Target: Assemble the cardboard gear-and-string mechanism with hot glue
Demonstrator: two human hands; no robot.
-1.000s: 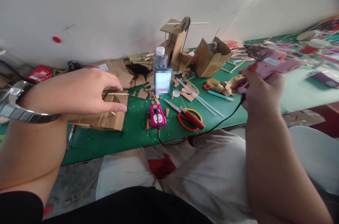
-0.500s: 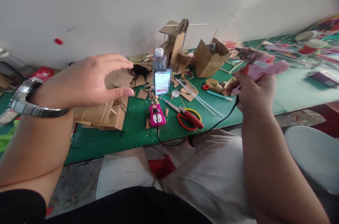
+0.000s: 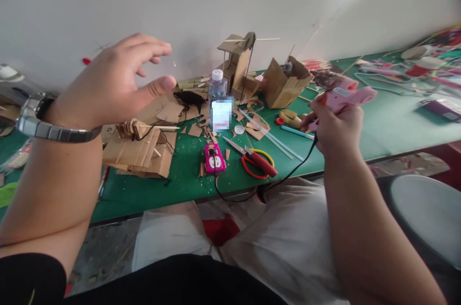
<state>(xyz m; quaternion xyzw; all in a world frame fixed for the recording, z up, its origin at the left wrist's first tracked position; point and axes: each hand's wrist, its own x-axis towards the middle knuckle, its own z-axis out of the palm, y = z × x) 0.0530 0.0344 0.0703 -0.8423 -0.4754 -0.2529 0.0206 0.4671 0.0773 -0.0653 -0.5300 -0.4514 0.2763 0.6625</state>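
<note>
My left hand [image 3: 118, 79], a metal watch on its wrist, hovers in the air above a pile of cardboard pieces [image 3: 139, 149] on the green table [image 3: 173, 185]. Its fingers are spread and hold nothing. My right hand [image 3: 336, 127] is closed round the handle of a pink glue gun [image 3: 345, 96], held over the table's right part with its nozzle pointing right. The gun's black cord [image 3: 288, 173] runs down to a pink socket block [image 3: 213, 158].
A water bottle [image 3: 217, 86], a cardboard tower model [image 3: 239, 67] and an open cardboard box [image 3: 286, 81] stand near the white wall. Red-handled scissors [image 3: 257, 158], clear glue sticks [image 3: 268, 134] and scraps lie mid-table. A white stool [image 3: 427, 213] is at the right.
My left hand has lifted off the cardboard pile and risen with fingers spread. The glue gun in my right hand has shifted slightly left and down.
</note>
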